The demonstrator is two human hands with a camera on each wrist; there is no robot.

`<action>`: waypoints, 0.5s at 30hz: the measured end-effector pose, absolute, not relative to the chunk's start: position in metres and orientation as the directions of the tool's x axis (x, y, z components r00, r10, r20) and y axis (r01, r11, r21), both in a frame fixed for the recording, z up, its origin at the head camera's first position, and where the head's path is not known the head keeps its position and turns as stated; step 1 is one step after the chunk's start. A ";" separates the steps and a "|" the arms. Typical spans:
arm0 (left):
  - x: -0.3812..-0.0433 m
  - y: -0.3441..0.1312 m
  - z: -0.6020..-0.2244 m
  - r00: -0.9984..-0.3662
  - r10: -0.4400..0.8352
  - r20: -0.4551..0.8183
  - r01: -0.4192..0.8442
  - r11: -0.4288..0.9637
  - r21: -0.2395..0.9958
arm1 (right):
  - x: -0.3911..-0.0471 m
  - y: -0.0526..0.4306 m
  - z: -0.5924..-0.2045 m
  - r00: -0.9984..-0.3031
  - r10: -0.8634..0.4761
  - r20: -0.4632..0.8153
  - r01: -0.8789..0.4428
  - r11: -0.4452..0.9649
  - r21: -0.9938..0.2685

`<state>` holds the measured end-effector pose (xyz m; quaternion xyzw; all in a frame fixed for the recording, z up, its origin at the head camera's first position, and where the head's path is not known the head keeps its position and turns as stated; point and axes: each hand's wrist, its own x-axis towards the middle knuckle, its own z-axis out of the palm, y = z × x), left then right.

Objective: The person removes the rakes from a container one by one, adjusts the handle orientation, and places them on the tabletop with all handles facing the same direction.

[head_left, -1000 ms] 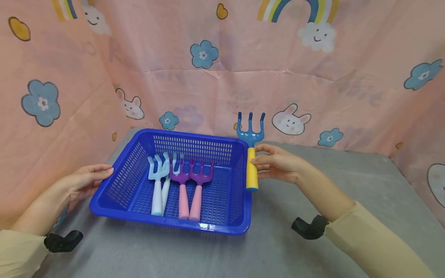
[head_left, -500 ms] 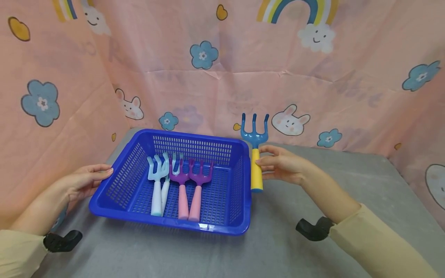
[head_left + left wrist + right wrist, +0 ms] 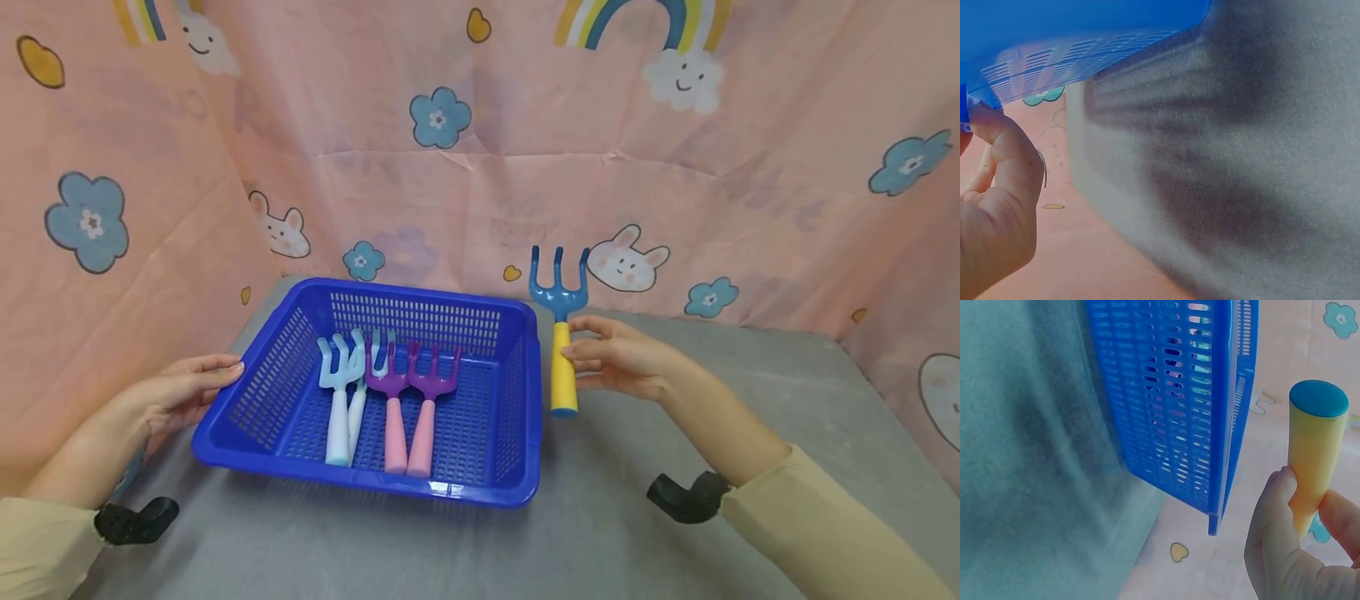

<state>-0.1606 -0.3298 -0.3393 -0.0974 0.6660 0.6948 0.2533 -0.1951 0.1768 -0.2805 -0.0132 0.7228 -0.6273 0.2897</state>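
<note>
Blue-and-yellow hand fork [image 3: 561, 330]: held nearly upright with prongs up, outside the blue slotted basket [image 3: 480, 492] and just beside its right rim; reduced to handle and end cap in the right wrist view.
Right hand [image 3: 618, 354]: pinching the yellow handle between thumb and fingers.
Left hand [image 3: 187, 387]: pinching the basket's left rim, with thumb on top and fingers partly hidden beneath; cut off by the edge of the left wrist view.
Basket: cropped in both wrist views; hard to tell whether flat on the desk [image 3: 375, 550] or slightly lifted.
Pale-blue forks [image 3: 339, 421]: two inside the basket, one partly covered by the other.
Purple-and-pink forks [image 3: 424, 425]: two, side by side; only blurred colour through the slots from the right wrist.
Sleeves [image 3: 832, 525]: beige, cut off at the frame edges.
Desk: grey, finely woven-looking, softly shadowed near the basket.
Backdrop [image 3: 517, 200]: creased pink cloth, printed with rainbows, rabbits and flowers; faint lettering, mostly illegible.
</note>
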 end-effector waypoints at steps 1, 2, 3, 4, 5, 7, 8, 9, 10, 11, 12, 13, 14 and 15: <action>-0.161 -0.330 -0.339 -0.853 0.220 -0.473 -0.481 0.018 0.876 | -0.196 0.177 -0.281 -0.833 -0.383 -0.399 0.341 0.213 -0.916; -0.161 -0.330 -0.339 -0.853 0.219 -0.474 -0.482 0.021 0.876 | -0.196 0.178 -0.281 -0.834 -0.383 -0.397 0.338 0.214 -0.917; -0.161 -0.330 -0.339 -0.853 0.219 -0.473 -0.481 0.021 0.877 | -0.196 0.179 -0.282 -0.835 -0.382 -0.396 0.337 0.214 -0.917; -0.161 -0.330 -0.339 -0.854 0.222 -0.470 -0.478 0.018 0.878 | -0.196 0.179 -0.282 -0.836 -0.380 -0.396 0.335 0.217 -0.917; -0.161 -0.329 -0.339 -0.854 0.220 -0.471 -0.479 0.019 0.877 | -0.196 0.180 -0.283 -0.837 -0.377 -0.396 0.335 0.218 -0.917; -0.161 -0.329 -0.339 -0.853 0.223 -0.471 -0.481 0.011 0.877 | -0.196 0.180 -0.284 -0.840 -0.367 -0.400 0.339 0.222 -0.914; -0.161 -0.329 -0.339 -0.853 0.227 -0.470 -0.481 0.009 0.877 | -0.195 0.181 -0.285 -0.840 -0.362 -0.404 0.343 0.223 -0.913; -0.161 -0.328 -0.339 -0.853 0.224 -0.472 -0.483 0.009 0.876 | -0.195 0.181 -0.286 -0.840 -0.357 -0.408 0.347 0.224 -0.911; -0.161 -0.328 -0.339 -0.852 0.223 -0.474 -0.485 0.009 0.875 | -0.195 0.181 -0.286 -0.841 -0.354 -0.410 0.349 0.226 -0.910; -0.161 -0.328 -0.339 -0.850 0.216 -0.479 -0.489 0.013 0.872 | -0.195 0.181 -0.287 -0.841 -0.351 -0.412 0.352 0.226 -0.909; -0.161 -0.328 -0.338 -0.851 0.219 -0.478 -0.488 0.011 0.873 | -0.195 0.182 -0.287 -0.840 -0.350 -0.415 0.354 0.226 -0.908; -0.161 -0.328 -0.338 -0.850 0.215 -0.481 -0.490 0.012 0.872 | -0.195 0.182 -0.288 -0.839 -0.350 -0.416 0.355 0.226 -0.907; -0.161 -0.328 -0.338 -0.850 0.216 -0.480 -0.489 0.012 0.872 | -0.195 0.182 -0.288 -0.839 -0.350 -0.417 0.357 0.225 -0.907; -0.161 -0.328 -0.338 -0.850 0.214 -0.482 -0.491 0.013 0.871 | -0.195 0.182 -0.289 -0.839 -0.350 -0.417 0.357 0.226 -0.907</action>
